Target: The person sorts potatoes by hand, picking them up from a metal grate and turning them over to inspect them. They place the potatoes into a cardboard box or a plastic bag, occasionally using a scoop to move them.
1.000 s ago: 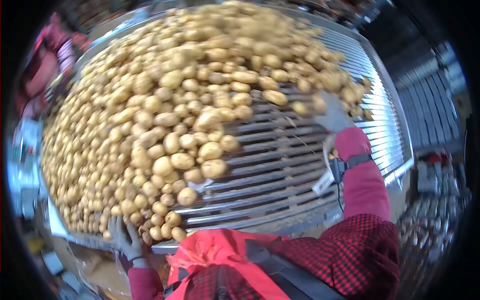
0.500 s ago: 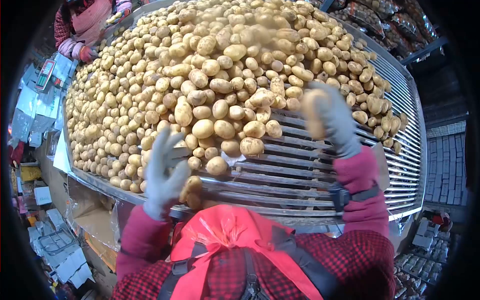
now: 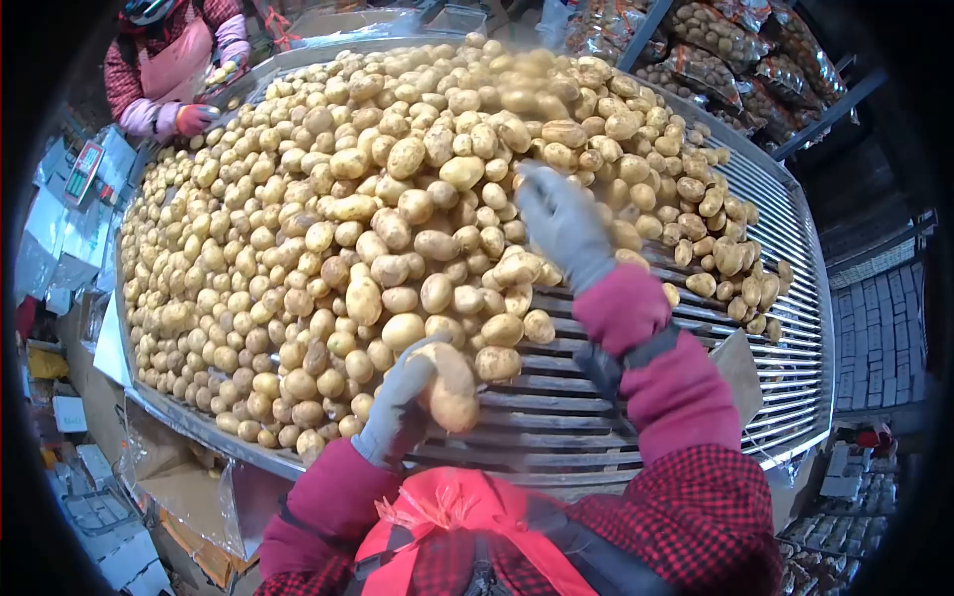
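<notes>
A broad heap of potatoes (image 3: 328, 238) covers much of the slatted metal table. Near the front edge, my left hand (image 3: 399, 402), in a grey glove, is closed around a large potato (image 3: 452, 392), smeared by motion. My right hand (image 3: 561, 219), also gloved in grey, reaches over the middle of the heap with its fingertips against the potatoes; whether it grips one is hidden. Bare metal slats (image 3: 537, 417) show beneath and between my forearms.
A co-worker (image 3: 174, 60) stands at the far left corner, with a gloved hand at the heap. Bags of potatoes (image 3: 715, 40) are stacked at the back right. A scale (image 3: 84, 171) and white boxes (image 3: 84, 233) stand at the left. A cardboard piece (image 3: 735, 372) is by my right forearm.
My left hand has moved right and closed on a potato. My right hand has gone left and farther into the heap; the potato it held is no longer visible. The view has shifted slightly.
</notes>
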Motion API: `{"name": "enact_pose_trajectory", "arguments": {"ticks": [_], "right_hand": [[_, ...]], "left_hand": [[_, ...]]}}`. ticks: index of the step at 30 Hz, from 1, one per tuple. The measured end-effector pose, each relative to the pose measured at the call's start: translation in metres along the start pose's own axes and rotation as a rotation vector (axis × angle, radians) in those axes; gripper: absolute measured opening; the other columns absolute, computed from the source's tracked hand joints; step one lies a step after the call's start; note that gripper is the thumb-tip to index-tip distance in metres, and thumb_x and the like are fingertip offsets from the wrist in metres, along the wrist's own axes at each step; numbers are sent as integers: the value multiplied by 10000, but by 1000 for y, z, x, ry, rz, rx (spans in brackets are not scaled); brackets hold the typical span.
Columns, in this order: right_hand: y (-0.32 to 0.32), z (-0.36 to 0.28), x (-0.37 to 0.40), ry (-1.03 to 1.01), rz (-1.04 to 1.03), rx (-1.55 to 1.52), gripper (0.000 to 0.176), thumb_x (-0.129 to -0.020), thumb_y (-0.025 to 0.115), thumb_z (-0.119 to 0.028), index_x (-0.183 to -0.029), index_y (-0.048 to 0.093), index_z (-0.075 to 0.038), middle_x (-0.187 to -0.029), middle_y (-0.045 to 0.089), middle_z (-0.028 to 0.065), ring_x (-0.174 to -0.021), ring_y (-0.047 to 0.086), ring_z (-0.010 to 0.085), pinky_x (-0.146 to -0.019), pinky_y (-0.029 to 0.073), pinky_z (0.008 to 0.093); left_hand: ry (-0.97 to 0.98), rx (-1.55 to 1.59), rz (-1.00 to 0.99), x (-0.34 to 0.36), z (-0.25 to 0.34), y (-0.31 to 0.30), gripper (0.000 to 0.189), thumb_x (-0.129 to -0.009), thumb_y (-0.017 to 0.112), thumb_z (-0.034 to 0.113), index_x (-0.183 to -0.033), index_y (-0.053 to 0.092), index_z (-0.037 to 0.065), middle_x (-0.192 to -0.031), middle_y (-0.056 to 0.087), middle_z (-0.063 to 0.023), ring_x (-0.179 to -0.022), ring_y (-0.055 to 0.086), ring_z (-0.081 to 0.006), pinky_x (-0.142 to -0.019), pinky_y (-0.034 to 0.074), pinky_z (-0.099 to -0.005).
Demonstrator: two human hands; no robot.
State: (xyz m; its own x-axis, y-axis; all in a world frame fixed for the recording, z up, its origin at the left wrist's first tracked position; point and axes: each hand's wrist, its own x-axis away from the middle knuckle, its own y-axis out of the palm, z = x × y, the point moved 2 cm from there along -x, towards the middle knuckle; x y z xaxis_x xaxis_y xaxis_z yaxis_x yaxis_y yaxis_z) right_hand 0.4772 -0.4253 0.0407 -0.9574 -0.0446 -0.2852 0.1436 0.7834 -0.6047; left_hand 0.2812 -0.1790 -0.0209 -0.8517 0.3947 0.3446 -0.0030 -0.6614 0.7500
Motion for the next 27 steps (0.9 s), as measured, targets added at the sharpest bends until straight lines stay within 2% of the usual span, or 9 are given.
{"name": "enact_pose_trajectory", "arguments": {"ticks": [1, 5, 9, 11, 19, 21, 22, 25, 27], "right_hand": [[-16, 5, -31, -64, 147, 201, 391, -982, 645, -318, -1292, 675, -82, -1243, 703, 190, -1114, 696, 337, -986, 550, 406], [-68, 57, -127, 94, 355, 693, 650, -935, 664, -475, -1493, 506, -181, -1534, 486, 134, -1378, 470, 359, -1136, 420, 476], [-91, 149, -181, 456, 226, 852, 779, -890, 663, -581, -1558, 460, -236, -1596, 441, 149, -1459, 434, 350, -1189, 377, 473], [-86, 92, -165, 583, 107, 901, 801, -877, 664, -600, -1562, 461, -237, -1579, 467, 165, -1448, 464, 336, -1185, 386, 471], [-74, 99, -99, 129, -3, 882, 518, -849, 667, -509, -1211, 742, -147, -1213, 724, 169, -1128, 691, 342, -973, 551, 473], [-55, 88, -64, 202, 70, 604, 557, -875, 696, -487, -1270, 708, -94, -1274, 701, 188, -1200, 654, 366, -1060, 501, 448], [-49, 83, -54, 230, -176, 587, 605, -875, 630, -558, -1316, 695, -150, -1328, 673, 180, -1244, 627, 359, -1063, 492, 481], [-46, 44, 9, -21, -304, 353, 575, -921, 646, -523, -1373, 637, -168, -1403, 629, 151, -1283, 598, 359, -1108, 464, 454], [-70, 55, 14, -125, -148, 139, 542, -911, 713, -429, -1362, 634, -137, -1376, 641, 152, -1274, 605, 344, -1099, 474, 435]], "left_hand": [[-24, 22, -31, -3, -2, -12, 594, -1016, 599, 432, -1474, 481, 72, -1292, 623, -89, -1136, 646, -232, -1007, 544, -419], [-104, 221, -40, 2, 8, -3, 708, -1007, 591, 484, -1571, 381, 112, -1333, 609, -118, -1180, 635, -304, -1021, 537, -496], [-145, 302, -9, -5, 14, -3, 748, -993, 608, 499, -1588, 355, 122, -1342, 601, -121, -1194, 628, -321, -1029, 530, -512], [-154, 225, -9, -1, 16, -1, 801, -969, 634, 519, -1593, 339, 113, -1336, 600, -124, -1199, 627, -320, -1039, 524, -509], [-94, 29, -23, -3, 8, -14, 759, -990, 649, 468, -1601, 351, 132, -1402, 592, -73, -1263, 600, -274, -1084, 491, -480], [-78, 50, -57, -1, 5, -8, 753, -1011, 603, 492, -1605, 343, 110, -1446, 575, -78, -1288, 590, -273, -1096, 484, -480], [-76, -18, -1, -1, 0, -20, 751, -1021, 563, 522, -1599, 350, 91, -1468, 562, -83, -1293, 586, -266, -1104, 479, -468], [-76, 37, 4, 0, 2, -17, 740, -1011, 604, 472, -1583, 361, 70, -1429, 580, -110, -1306, 581, -271, -1105, 482, -453], [-52, 30, -22, 3, 4, -11, 750, -1009, 605, 477, -1587, 354, 68, -1432, 576, -110, -1307, 580, -271, -1107, 480, -452]]}}
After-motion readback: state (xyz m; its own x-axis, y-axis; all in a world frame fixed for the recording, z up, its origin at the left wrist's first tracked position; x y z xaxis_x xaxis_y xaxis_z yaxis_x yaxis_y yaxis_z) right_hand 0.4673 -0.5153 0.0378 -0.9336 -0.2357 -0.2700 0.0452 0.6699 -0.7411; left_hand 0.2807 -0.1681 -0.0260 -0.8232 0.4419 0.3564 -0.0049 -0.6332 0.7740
